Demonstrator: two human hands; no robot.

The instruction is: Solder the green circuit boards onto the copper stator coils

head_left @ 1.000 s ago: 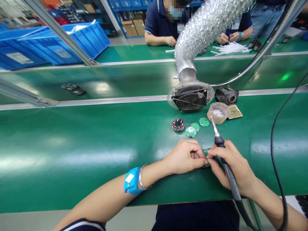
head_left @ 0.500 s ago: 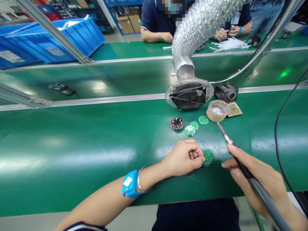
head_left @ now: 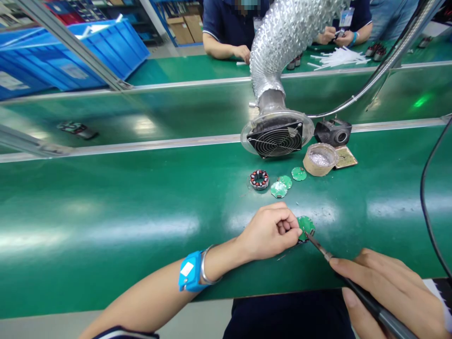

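My left hand (head_left: 270, 231) lies on the green bench with its fingers pinched at the left edge of a round green circuit board (head_left: 306, 227). Something dark shows beneath that board, too hidden to name. In my right hand (head_left: 391, 282) is a soldering iron (head_left: 320, 248), held like a pen, its tip at the board's face beside my left fingertips. Farther back sit a ring-shaped motor stator (head_left: 259, 180) with red-orange windings and several loose round boards (head_left: 278, 189). A tan round dish (head_left: 314, 167) holds silvery bits.
A fume-extractor fan (head_left: 277, 140) hangs on a foil duct (head_left: 275, 52) above the bench's back edge. A black soldering-iron stand (head_left: 332, 133) and a small square tin (head_left: 346, 157) are by the dish. A cable (head_left: 425, 207) runs down the right. People work at the bench opposite.
My right hand has brought the iron's tip from the tan dish down to the board held at my left hand. My left hand stays in place.
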